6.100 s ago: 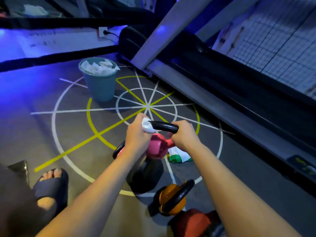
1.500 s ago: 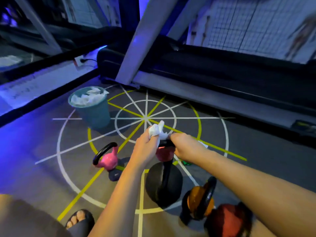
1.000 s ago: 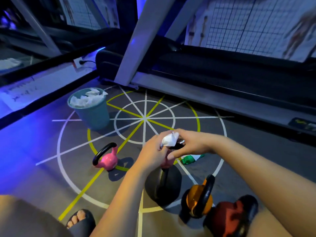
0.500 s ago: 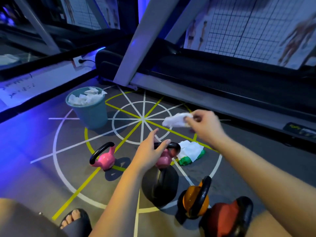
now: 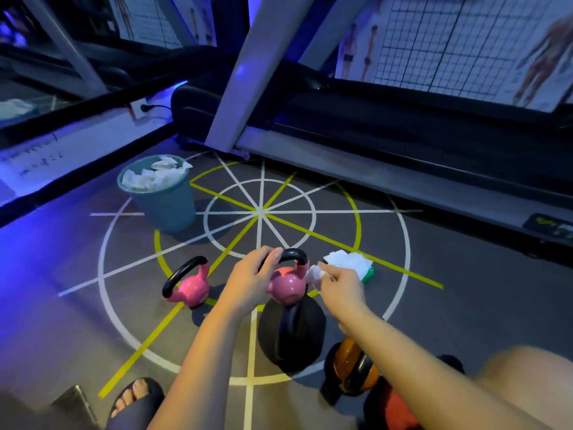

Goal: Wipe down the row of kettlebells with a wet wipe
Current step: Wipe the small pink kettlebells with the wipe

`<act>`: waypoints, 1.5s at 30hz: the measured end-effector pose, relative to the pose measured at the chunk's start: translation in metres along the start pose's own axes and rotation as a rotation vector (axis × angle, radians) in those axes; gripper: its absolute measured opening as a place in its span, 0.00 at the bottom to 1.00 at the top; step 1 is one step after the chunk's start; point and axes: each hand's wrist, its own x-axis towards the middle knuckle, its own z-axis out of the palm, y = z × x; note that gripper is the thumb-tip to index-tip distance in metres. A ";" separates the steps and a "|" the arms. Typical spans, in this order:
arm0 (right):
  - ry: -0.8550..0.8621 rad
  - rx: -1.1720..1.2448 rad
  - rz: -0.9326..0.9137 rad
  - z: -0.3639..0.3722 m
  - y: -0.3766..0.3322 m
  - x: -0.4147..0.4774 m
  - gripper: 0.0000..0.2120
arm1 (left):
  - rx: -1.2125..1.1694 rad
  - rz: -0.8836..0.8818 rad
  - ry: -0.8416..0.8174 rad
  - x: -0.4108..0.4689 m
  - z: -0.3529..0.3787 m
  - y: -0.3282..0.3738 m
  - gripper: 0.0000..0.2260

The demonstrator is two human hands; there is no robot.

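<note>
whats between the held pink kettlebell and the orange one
The black kettlebell sits right between the held pink kettlebell and the orange kettlebell, as the head view shows.

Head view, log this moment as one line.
left hand: holds pink kettlebell handle | right hand: pinches wipe at its side

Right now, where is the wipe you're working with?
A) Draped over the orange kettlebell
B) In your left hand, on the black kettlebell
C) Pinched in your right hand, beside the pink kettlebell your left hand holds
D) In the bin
C: the right hand pinches the wet wipe at the right side of the pink kettlebell, whose black handle the left hand grips.
</note>
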 end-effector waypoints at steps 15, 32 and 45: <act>-0.126 0.226 -0.010 0.008 -0.001 -0.007 0.17 | 0.132 0.038 -0.072 0.009 0.007 0.010 0.14; -0.032 0.286 0.116 -0.008 -0.035 -0.009 0.20 | 0.567 0.021 -0.630 0.021 -0.009 0.054 0.05; -0.105 0.231 0.311 0.009 -0.036 0.007 0.11 | 0.439 0.015 -0.610 0.030 -0.026 0.030 0.05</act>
